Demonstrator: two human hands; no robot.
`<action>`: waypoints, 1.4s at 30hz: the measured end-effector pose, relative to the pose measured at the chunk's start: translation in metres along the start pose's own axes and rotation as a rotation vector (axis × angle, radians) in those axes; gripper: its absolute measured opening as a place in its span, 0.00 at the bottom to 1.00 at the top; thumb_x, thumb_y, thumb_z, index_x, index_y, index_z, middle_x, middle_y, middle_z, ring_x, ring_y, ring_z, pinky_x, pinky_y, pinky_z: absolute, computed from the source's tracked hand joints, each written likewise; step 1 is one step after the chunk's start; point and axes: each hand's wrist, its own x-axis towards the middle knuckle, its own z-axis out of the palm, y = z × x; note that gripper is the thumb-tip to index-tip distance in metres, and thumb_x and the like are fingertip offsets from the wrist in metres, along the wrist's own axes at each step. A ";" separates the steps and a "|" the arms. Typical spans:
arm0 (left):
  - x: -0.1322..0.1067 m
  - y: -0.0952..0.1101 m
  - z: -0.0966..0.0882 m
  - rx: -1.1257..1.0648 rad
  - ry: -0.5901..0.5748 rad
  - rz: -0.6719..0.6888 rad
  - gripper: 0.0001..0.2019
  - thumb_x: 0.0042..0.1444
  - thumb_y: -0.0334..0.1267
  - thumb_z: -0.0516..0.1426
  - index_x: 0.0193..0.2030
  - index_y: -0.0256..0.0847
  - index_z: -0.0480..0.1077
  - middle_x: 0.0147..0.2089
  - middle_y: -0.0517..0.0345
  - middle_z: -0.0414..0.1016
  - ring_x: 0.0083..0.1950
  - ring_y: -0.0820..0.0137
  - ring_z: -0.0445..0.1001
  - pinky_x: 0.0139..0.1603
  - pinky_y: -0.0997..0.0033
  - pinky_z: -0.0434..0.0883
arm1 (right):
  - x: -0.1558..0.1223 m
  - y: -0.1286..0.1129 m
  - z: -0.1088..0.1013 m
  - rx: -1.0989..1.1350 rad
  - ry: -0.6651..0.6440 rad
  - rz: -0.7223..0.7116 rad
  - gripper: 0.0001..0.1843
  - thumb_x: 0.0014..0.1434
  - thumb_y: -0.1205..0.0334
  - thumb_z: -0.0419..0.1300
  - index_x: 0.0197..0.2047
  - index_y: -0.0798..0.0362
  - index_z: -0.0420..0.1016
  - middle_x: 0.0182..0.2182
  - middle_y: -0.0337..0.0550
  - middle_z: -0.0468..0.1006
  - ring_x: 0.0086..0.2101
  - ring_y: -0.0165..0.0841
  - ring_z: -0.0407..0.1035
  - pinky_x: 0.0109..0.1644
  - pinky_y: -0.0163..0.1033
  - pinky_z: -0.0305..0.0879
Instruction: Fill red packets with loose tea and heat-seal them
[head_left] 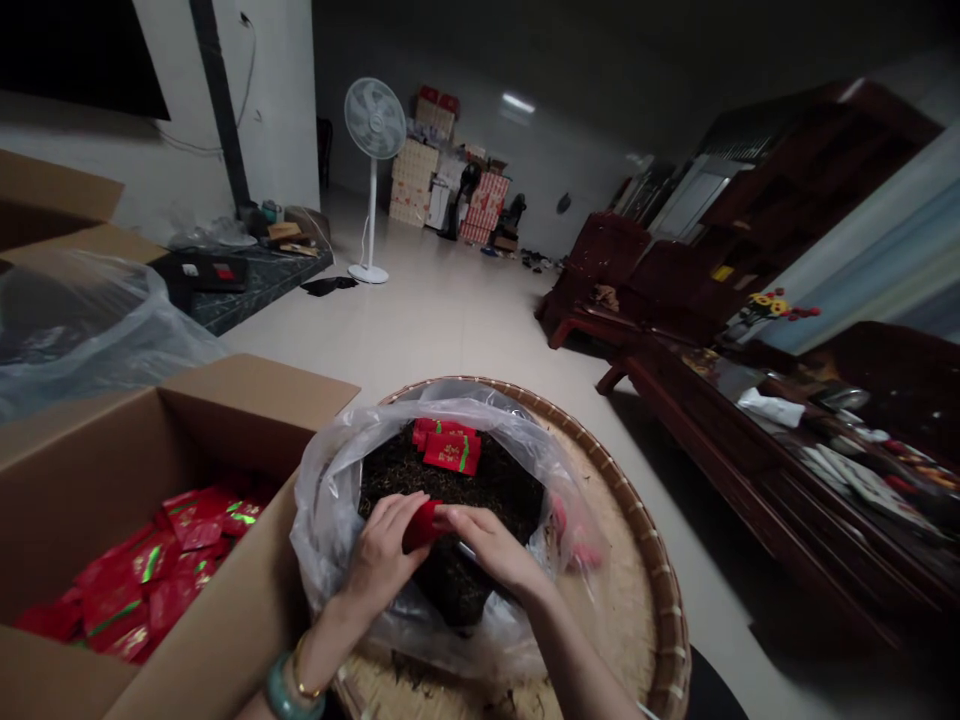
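Over an open clear plastic bag (330,470) of dark, dry tea leaves (495,490), my left hand (386,550) grips a small red packet (421,527). My right hand (491,545) meets it from the other side, its fingertips pinched at the packet's edge. A thin silvery edge (466,549) shows beneath my right hand; what it belongs to is hidden. Several red packets with green and gold print (454,453) lie on the leaves beyond my hands. The bag rests on a round woven bamboo tray (634,560).
At the left stands an open cardboard box (247,590) holding many red packets (127,590). Pinkish-red pieces (577,540) show at the bag's right side. Farther off are a white standing fan (373,180), a dark wooden table (675,410) with clutter, and stacked boxes (484,205).
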 end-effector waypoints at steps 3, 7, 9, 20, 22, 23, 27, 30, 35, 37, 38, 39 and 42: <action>0.004 -0.003 -0.002 -0.008 0.132 -0.078 0.21 0.52 0.34 0.59 0.53 0.41 0.66 0.49 0.49 0.74 0.50 0.59 0.71 0.52 0.55 0.71 | 0.011 0.013 -0.015 0.048 0.281 0.008 0.24 0.62 0.45 0.48 0.41 0.56 0.76 0.33 0.48 0.79 0.37 0.38 0.73 0.43 0.44 0.68; 0.008 -0.003 -0.003 -0.052 0.307 -0.196 0.20 0.51 0.38 0.60 0.51 0.38 0.67 0.47 0.48 0.71 0.48 0.61 0.72 0.49 0.58 0.73 | 0.030 0.049 -0.016 -0.448 0.315 -0.096 0.20 0.53 0.60 0.60 0.50 0.53 0.72 0.46 0.51 0.76 0.47 0.40 0.70 0.53 0.47 0.64; 0.008 -0.005 -0.002 -0.062 0.363 -0.238 0.20 0.51 0.40 0.61 0.50 0.37 0.67 0.45 0.50 0.70 0.46 0.62 0.72 0.46 0.61 0.74 | 0.038 0.064 -0.006 -0.692 0.211 -0.118 0.36 0.43 0.65 0.67 0.58 0.53 0.65 0.54 0.54 0.69 0.53 0.43 0.65 0.55 0.49 0.63; 0.008 -0.006 -0.003 -0.064 0.420 -0.257 0.18 0.51 0.41 0.60 0.48 0.37 0.68 0.42 0.52 0.70 0.43 0.64 0.73 0.42 0.64 0.74 | 0.058 0.082 0.034 -0.993 0.308 -0.056 0.42 0.38 0.64 0.69 0.57 0.53 0.60 0.46 0.55 0.65 0.42 0.46 0.64 0.41 0.49 0.67; 0.008 -0.005 -0.003 -0.075 0.421 -0.265 0.18 0.51 0.41 0.60 0.48 0.37 0.68 0.42 0.52 0.69 0.43 0.64 0.73 0.42 0.64 0.75 | 0.059 0.083 0.036 -0.982 0.331 -0.062 0.37 0.40 0.65 0.68 0.54 0.52 0.62 0.44 0.52 0.65 0.41 0.44 0.65 0.41 0.47 0.67; 0.007 -0.005 -0.003 -0.079 0.423 -0.273 0.18 0.51 0.41 0.60 0.48 0.37 0.68 0.42 0.52 0.69 0.43 0.64 0.73 0.42 0.64 0.75 | 0.060 0.084 0.037 -0.973 0.345 -0.063 0.34 0.41 0.65 0.67 0.52 0.51 0.63 0.43 0.51 0.66 0.40 0.43 0.65 0.41 0.47 0.67; 0.006 -0.006 -0.003 -0.086 0.419 -0.280 0.19 0.51 0.40 0.61 0.49 0.37 0.68 0.43 0.52 0.69 0.43 0.64 0.73 0.43 0.64 0.74 | 0.061 0.084 0.038 -0.944 0.376 -0.072 0.31 0.42 0.66 0.66 0.51 0.51 0.63 0.43 0.50 0.66 0.40 0.42 0.64 0.42 0.46 0.66; 0.006 -0.006 -0.003 -0.088 0.419 -0.274 0.19 0.51 0.40 0.61 0.49 0.37 0.68 0.43 0.52 0.69 0.43 0.64 0.73 0.42 0.65 0.75 | 0.062 0.082 0.033 -0.888 0.347 -0.078 0.30 0.42 0.70 0.64 0.50 0.51 0.65 0.43 0.48 0.67 0.41 0.40 0.65 0.44 0.45 0.65; 0.006 -0.006 -0.004 -0.089 0.412 -0.267 0.18 0.52 0.40 0.60 0.49 0.37 0.68 0.43 0.52 0.69 0.43 0.64 0.73 0.43 0.65 0.74 | 0.062 0.073 0.013 -0.660 0.353 -0.125 0.25 0.39 0.74 0.60 0.45 0.53 0.69 0.40 0.44 0.72 0.41 0.37 0.67 0.47 0.42 0.65; 0.006 -0.006 -0.004 -0.088 0.414 -0.270 0.18 0.52 0.40 0.60 0.49 0.37 0.68 0.43 0.52 0.69 0.43 0.64 0.73 0.43 0.64 0.74 | 0.059 0.070 0.005 -0.523 0.373 -0.116 0.25 0.39 0.74 0.59 0.44 0.52 0.70 0.39 0.42 0.74 0.40 0.37 0.68 0.47 0.43 0.65; 0.006 -0.006 -0.004 -0.087 0.419 -0.269 0.18 0.52 0.41 0.60 0.49 0.37 0.68 0.42 0.52 0.69 0.43 0.65 0.73 0.43 0.64 0.74 | 0.058 0.069 0.003 -0.435 0.387 -0.102 0.24 0.39 0.73 0.59 0.43 0.52 0.71 0.38 0.42 0.75 0.40 0.36 0.69 0.47 0.42 0.65; 0.006 -0.006 -0.004 -0.086 0.422 -0.265 0.18 0.51 0.41 0.61 0.49 0.37 0.68 0.42 0.53 0.69 0.43 0.65 0.73 0.42 0.65 0.75 | 0.056 0.069 0.000 -0.333 0.401 -0.083 0.23 0.40 0.72 0.59 0.43 0.52 0.72 0.38 0.41 0.76 0.39 0.36 0.69 0.47 0.42 0.65; 0.007 -0.005 -0.004 -0.088 0.419 -0.255 0.18 0.51 0.40 0.61 0.49 0.37 0.68 0.41 0.53 0.69 0.42 0.66 0.73 0.41 0.65 0.75 | 0.050 0.066 -0.002 0.024 0.436 0.013 0.19 0.41 0.69 0.61 0.40 0.52 0.74 0.36 0.39 0.78 0.36 0.34 0.70 0.41 0.39 0.66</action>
